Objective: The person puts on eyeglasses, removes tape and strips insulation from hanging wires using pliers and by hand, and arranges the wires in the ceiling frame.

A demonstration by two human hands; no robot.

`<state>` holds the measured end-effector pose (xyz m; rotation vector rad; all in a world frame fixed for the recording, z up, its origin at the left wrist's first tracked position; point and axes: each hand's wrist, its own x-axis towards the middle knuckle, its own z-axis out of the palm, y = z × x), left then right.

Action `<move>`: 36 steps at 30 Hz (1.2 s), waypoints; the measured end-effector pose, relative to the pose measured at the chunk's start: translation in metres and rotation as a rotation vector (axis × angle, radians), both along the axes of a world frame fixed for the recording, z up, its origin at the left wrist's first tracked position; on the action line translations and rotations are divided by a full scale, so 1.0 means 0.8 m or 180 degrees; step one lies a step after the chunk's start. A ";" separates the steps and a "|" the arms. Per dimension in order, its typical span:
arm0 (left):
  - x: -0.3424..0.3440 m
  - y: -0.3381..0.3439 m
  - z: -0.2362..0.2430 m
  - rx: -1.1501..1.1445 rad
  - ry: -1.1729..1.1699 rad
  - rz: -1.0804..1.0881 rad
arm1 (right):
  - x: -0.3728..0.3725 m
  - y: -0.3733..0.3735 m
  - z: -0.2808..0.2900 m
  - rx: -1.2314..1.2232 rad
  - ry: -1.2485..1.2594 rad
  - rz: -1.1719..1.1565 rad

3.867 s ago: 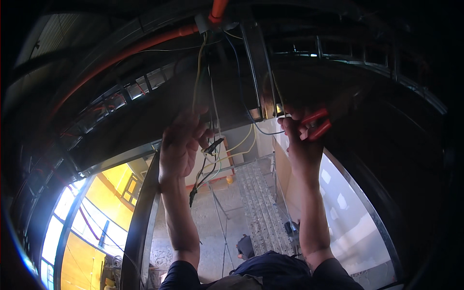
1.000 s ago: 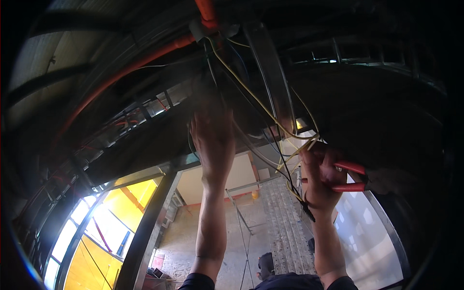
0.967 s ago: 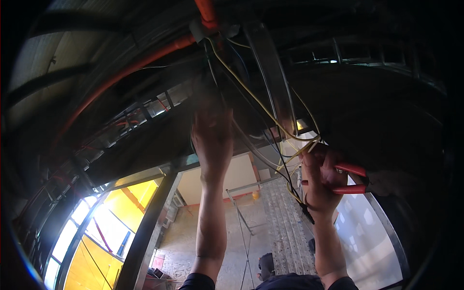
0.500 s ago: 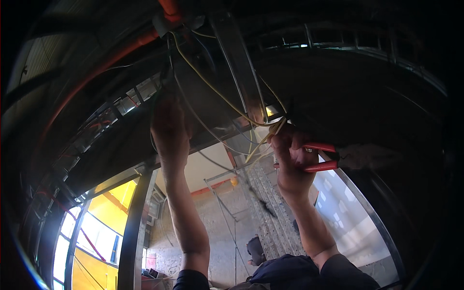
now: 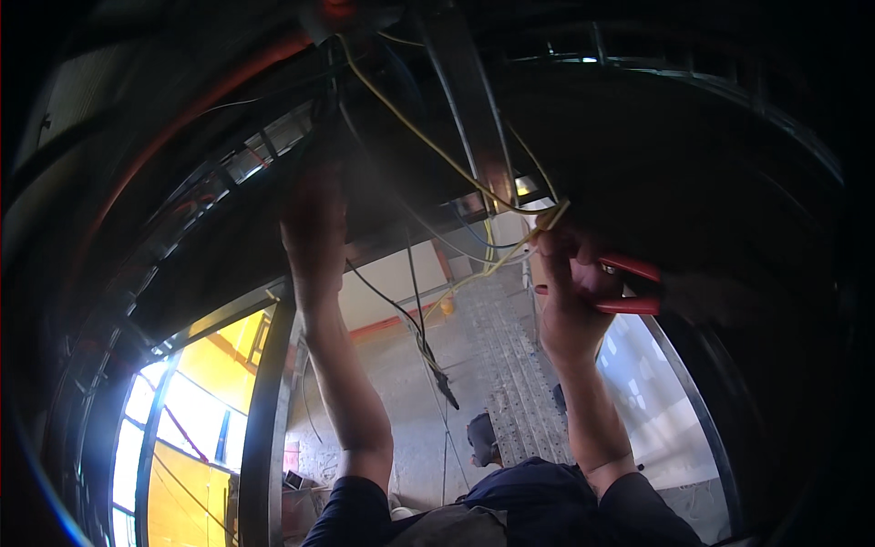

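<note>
My right hand (image 5: 579, 278) is raised overhead, wrapped round pliers with red handles (image 5: 631, 269); the jaws fade into the dark. At its fingertips the same hand pinches yellow wire (image 5: 552, 217), whose strands run up past a metal stud. My left hand (image 5: 314, 219) reaches up into deep shadow beside thin wires, and its fingers are too dark to make out. Between my arms hangs a dark cable (image 5: 421, 339) with a ragged dark lower end.
Above, an orange pipe (image 5: 214, 87) curves across the left, and a metal stud (image 5: 469, 100) comes down at the middle. A vertical frame post (image 5: 264, 410) stands by my left arm. Below are a perforated metal plank (image 5: 519, 392) and a grey floor (image 5: 383, 365).
My right hand, with the pliers and yellow wire, has shifted slightly right and up in the picture. The dark cable now hangs further left and shows more clearly. My left hand stays raised.
</note>
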<state>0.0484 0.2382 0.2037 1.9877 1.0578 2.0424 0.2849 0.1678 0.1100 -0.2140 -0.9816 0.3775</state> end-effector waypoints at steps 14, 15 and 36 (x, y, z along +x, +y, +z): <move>0.027 -0.038 0.006 -0.0601 -0.0265 0.0012 | 0.003 -0.013 -0.006 -0.0219 -0.0097 0.0074; 0.027 -0.037 0.005 -0.0599 -0.0253 0.0028 | 0.002 -0.012 -0.008 -0.0108 -0.0068 0.0020; 0.046 -0.048 -0.004 -0.0680 -0.0416 -0.0998 | -0.004 -0.012 -0.018 -0.0164 -0.0165 0.0062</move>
